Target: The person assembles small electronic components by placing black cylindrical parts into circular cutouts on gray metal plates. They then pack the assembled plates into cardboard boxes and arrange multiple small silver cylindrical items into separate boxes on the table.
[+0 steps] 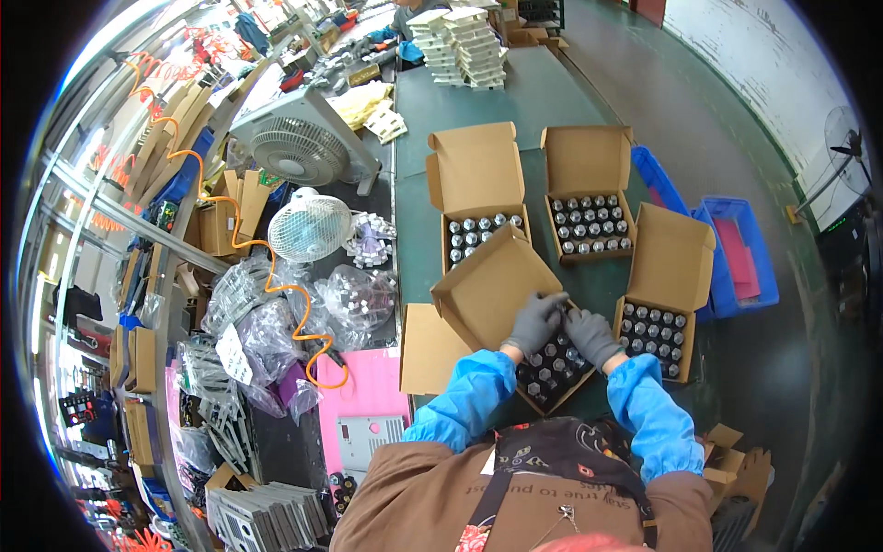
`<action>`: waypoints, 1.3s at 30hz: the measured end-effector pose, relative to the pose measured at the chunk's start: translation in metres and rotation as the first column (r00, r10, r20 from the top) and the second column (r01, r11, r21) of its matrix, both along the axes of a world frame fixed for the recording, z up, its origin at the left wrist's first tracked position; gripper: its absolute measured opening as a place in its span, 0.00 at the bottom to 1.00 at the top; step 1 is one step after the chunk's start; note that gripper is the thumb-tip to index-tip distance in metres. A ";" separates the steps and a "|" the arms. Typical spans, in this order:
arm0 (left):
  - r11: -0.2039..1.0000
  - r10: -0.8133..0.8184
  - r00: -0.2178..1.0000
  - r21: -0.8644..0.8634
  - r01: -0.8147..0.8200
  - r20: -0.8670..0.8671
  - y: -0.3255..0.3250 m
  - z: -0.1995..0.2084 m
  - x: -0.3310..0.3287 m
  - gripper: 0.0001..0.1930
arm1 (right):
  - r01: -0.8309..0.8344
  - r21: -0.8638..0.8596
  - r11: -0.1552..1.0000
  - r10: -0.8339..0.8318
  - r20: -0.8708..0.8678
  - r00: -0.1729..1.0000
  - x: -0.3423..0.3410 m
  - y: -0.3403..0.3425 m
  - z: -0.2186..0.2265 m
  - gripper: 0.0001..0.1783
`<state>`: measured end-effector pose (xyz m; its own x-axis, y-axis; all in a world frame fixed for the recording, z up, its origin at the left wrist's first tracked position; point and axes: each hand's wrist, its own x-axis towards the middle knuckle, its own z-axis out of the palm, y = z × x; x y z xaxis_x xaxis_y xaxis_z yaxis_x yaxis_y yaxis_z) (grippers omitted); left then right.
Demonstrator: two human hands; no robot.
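My left hand (536, 323), in a grey glove, is over the far part of an open cardboard box (531, 402). Beside it my right hand (591, 337), also gloved, reaches over the box's far right part, and the fingertips of both nearly meet. The fingers of both hands are curled, and whatever they pinch is too small or hidden to name. Rows of black pieces with silver hexagonal tops (544, 374) stand inside this box, partly covered by my hands. Its brown lid (497, 287) is tilted up and back, overlapping the box behind.
Three more open boxes of the same pieces stand around: one behind (446, 241), one far right (596, 255), one right (682, 368). Blue bins (747, 300) are beyond the table's right side. Fans (311, 226) and bagged parts (267, 345) lie left; pale stacked trays (457, 46) at the far end.
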<state>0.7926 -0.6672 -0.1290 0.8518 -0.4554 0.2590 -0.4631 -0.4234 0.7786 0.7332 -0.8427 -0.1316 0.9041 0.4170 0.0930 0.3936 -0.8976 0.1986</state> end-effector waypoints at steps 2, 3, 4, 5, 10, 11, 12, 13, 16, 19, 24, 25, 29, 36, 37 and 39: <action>0.990 0.033 0.997 -0.135 -0.042 -0.071 0.001 -0.008 0.006 0.16 | -0.029 0.040 0.999 0.031 -0.067 0.997 0.000 0.001 0.001 0.07; 0.961 -0.032 0.959 -0.272 -0.047 -0.281 0.005 -0.007 0.011 0.17 | 0.009 0.023 1.000 -0.007 -0.100 0.995 -0.001 0.007 0.004 0.07; 0.911 -0.105 0.878 -0.398 -0.104 -0.468 0.006 -0.007 0.016 0.17 | 0.058 0.000 0.998 -0.058 -0.134 0.989 0.002 0.013 0.006 0.07; 0.813 -0.271 0.621 -0.521 -0.261 -0.735 0.006 0.006 0.017 0.18 | 0.108 -0.050 0.993 -0.116 -0.185 0.976 0.005 0.017 -0.001 0.07; 0.627 -0.384 0.599 -0.675 -0.389 -0.703 0.009 0.026 0.008 0.23 | 0.180 0.046 0.983 -0.169 -0.180 0.969 -0.004 0.016 0.019 0.07; 0.647 -0.377 0.582 -0.655 -0.391 -0.720 0.008 0.027 0.005 0.21 | 0.178 0.030 0.984 -0.168 -0.204 0.964 -0.009 0.014 0.020 0.07; 0.667 -0.369 0.572 -0.638 -0.385 -0.732 0.007 0.028 0.006 0.20 | 0.203 0.049 0.978 -0.190 -0.186 0.964 -0.011 0.012 0.018 0.07; 0.687 -0.361 0.563 -0.620 -0.379 -0.743 0.006 0.028 0.006 0.18 | 0.226 0.068 0.972 -0.212 -0.167 0.963 -0.014 0.011 0.016 0.07; 0.572 -0.452 0.425 -0.620 -0.536 -0.784 0.005 0.027 -0.001 0.16 | 0.285 0.128 0.950 -0.270 -0.124 0.955 -0.025 0.009 0.011 0.06; 0.576 -0.562 0.365 -0.668 -0.472 -0.742 0.016 0.025 0.001 0.07 | 0.318 0.054 0.947 -0.314 -0.068 0.947 -0.018 0.008 0.012 0.06; 0.630 -0.579 0.262 -0.627 -0.458 -0.772 0.025 0.044 -0.002 0.03 | 0.490 0.382 0.784 -0.406 -0.282 0.869 -0.013 0.022 0.056 0.19; 0.596 -0.643 0.242 -0.673 -0.438 -0.726 0.027 0.038 -0.002 0.05 | 0.427 0.590 0.685 -0.322 -0.281 0.904 -0.016 0.023 0.064 0.23; 0.661 -0.685 0.266 -0.732 -0.166 -0.679 0.026 0.027 0.001 0.14 | 0.312 0.853 0.419 -0.003 -0.342 0.940 -0.011 0.027 0.071 0.29; 0.944 -0.274 0.574 -0.331 0.006 -0.771 0.053 0.035 -0.027 0.20 | 0.420 0.694 0.585 -0.168 -0.404 0.899 0.008 0.010 0.030 0.18; 0.978 -0.202 0.577 -0.193 0.078 -0.791 0.058 0.039 -0.035 0.18 | 0.415 0.662 0.624 -0.190 -0.387 0.902 0.009 0.010 0.025 0.17; 0.895 -0.206 0.871 0.274 0.352 -0.445 0.063 0.049 -0.056 0.15 | 0.379 0.573 0.726 -0.220 -0.330 0.918 0.013 0.017 0.025 0.15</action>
<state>0.7369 -0.6047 -0.0804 0.6705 -0.6856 -0.2834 -0.2860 -0.5913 0.7540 0.7460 -0.8258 -0.1071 0.9990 0.0439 0.0106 0.0434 -0.8678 -0.4951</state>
